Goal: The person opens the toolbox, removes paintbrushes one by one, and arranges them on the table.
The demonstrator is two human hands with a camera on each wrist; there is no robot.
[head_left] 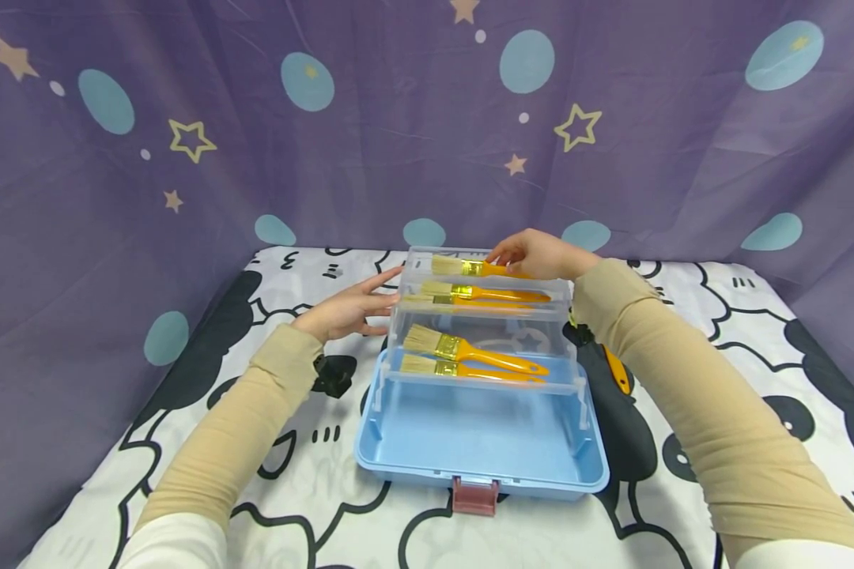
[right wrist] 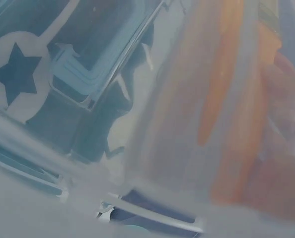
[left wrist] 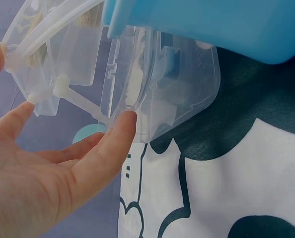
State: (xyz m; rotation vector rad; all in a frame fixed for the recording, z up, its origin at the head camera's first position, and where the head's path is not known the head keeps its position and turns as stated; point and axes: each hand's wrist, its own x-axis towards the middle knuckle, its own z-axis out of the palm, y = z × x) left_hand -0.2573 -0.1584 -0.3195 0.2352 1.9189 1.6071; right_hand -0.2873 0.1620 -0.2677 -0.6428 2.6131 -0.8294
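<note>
Pinching the likely light, stiff top brush (head_left: 472, 268) sensibly by its handle (head_left: 498, 270), the right grip (head_left: 541, 254) holds; the left grip (head_left: 356, 308) is splayed.

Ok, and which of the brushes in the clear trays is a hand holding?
The brush in the top tray, gripped by the right hand; the other four visible brushes lie untouched in the lower trays.
</note>
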